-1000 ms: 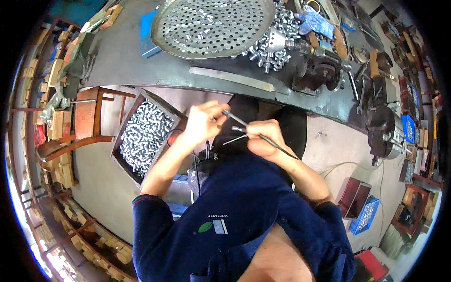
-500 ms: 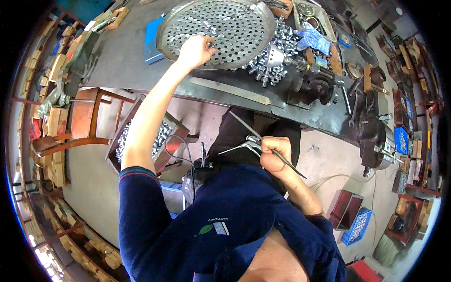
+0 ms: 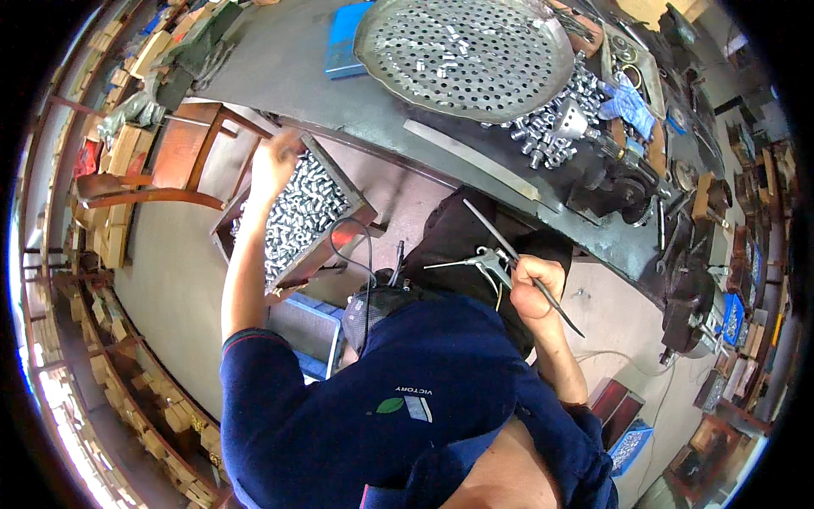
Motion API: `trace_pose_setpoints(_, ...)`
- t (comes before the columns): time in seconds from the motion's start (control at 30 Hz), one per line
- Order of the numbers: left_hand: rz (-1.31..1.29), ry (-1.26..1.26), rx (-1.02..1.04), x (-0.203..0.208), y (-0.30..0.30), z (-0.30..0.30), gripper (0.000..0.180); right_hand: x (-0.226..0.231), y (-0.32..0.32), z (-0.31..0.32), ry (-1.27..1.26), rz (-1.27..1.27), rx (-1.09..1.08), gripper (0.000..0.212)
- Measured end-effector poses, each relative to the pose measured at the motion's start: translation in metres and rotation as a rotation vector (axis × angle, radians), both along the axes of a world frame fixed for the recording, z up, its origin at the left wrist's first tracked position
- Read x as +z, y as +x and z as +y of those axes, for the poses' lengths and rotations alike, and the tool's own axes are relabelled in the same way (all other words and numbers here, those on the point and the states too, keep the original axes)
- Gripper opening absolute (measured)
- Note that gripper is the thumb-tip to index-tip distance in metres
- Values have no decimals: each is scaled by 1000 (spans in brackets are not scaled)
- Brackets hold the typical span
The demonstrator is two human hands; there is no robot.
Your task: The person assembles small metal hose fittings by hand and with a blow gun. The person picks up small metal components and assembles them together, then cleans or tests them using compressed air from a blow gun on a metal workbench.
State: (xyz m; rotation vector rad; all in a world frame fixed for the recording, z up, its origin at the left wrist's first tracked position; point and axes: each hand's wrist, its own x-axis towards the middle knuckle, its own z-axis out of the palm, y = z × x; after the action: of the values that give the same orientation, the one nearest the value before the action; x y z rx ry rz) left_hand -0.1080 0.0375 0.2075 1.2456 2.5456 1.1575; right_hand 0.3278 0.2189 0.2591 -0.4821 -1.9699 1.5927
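Observation:
Over the far end of a wooden box (image 3: pixel 346 188), my left hand (image 3: pixel 275 165) is smeared by motion. I cannot tell whether its fingers hold anything. Small shiny metal fittings (image 3: pixel 309 204) fill the box. In front of my body, my right hand (image 3: pixel 539 284) is closed around a long thin dark rod, file-like (image 3: pixel 492 226), slanting down to the right. A silver air blow gun (image 3: pixel 487 261) with a thin nozzle pointing left is in the same grip. On the bench lies a round perforated metal tray (image 3: pixel 407 92), with several small fittings (image 3: pixel 454 51) on it.
A heap of metal fittings (image 3: pixel 543 140) lies on the bench (image 3: pixel 373 114) beside a chuck (image 3: pixel 571 120) and a blue glove (image 3: pixel 629 106). A flat metal bar (image 3: pixel 471 159) rests near the edge. A wooden chair (image 3: pixel 182 161) stands left of the box; a vise (image 3: pixel 691 318) is at right.
My left hand has moved from the perforated tray down and left to the box. My right hand keeps its hold. The view has shifted, so the bench appears farther right.

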Motion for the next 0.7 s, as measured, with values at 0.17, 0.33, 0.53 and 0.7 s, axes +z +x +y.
trace_pose_setpoints(0.17, -14, -446, 128, -52, 13, -19, 33, 0, -3, -1, 23, 1, 25, 27)
trace_pose_setpoints(0.33, 228, -704, 182, -54, 39, 3, 28, -3, 1, -4, 45, -13, -10, 42)
trace_pose_setpoints(0.53, 238, -756, 275, -55, 44, 6, 28, -5, 4, -7, 68, -76, -65, 23)
trace_pose_setpoints(0.7, 146, -674, 228, -74, 24, -7, 24, -2, -2, -9, 87, -51, -45, 21)
